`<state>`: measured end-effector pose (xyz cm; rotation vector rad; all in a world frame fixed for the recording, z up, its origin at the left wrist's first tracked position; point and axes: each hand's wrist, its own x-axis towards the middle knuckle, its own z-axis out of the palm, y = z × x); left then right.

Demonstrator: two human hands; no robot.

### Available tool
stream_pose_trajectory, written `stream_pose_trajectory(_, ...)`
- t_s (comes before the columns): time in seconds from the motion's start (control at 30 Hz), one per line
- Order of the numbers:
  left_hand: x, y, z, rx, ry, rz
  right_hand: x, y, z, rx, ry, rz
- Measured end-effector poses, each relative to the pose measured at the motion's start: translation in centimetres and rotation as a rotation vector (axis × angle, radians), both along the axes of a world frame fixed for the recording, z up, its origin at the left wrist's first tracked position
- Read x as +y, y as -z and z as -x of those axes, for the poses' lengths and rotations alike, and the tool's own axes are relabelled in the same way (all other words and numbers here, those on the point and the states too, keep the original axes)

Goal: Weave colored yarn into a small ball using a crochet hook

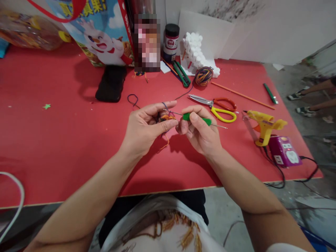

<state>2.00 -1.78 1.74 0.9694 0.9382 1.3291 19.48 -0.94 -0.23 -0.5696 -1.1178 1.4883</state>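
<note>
Between the thumb and fingers of my left hand [148, 127] is a small multicoloured crochet piece [168, 118], partly hidden by the fingers. An orange yarn tail hangs below it. My right hand [202, 131] grips a crochet hook [197, 119] by its green handle, and the metal tip reaches the stitches at the left hand. Dark yarn passes over my left index finger. A ball of multicoloured yarn [203, 76] lies behind the hands, with a strand running from it towards them.
Scissors [212, 105] with red and yellow handles lie just beyond my right hand. To the right are a yellow glue gun [265, 126] and a purple box [285, 151] with cables. A black phone [111, 84], a green cutter [181, 74] and a jar [171, 43] are farther back.
</note>
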Motion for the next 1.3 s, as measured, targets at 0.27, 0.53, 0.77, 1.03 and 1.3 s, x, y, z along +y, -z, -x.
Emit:
stream_pose_trajectory(0.27,0.0,-0.4,-0.4,-0.048,0.022,0.087,-1.1,0.1,-0.2,-0.208,0.207,-0.217)
stream_pose_trajectory(0.53,0.0,-0.3,-0.1,-0.045,0.088,0.093,-0.7,0.0,-0.2,-0.184,0.164,-0.129)
stream_pose_trajectory(0.77,0.3,-0.1,0.6,-0.032,0.221,0.076,-0.8,-0.6,-0.9,-0.211,0.107,-0.049)
stream_pose_trajectory(1.03,-0.2,-0.5,0.4,0.018,0.132,0.040,-1.2,0.0,-0.6,-0.220,0.156,-0.156)
stream_pose_trajectory(1.3,-0.1,-0.2,-0.6,-0.070,0.052,0.077,-2.2,-0.5,-0.8,-0.591,0.368,-0.411)
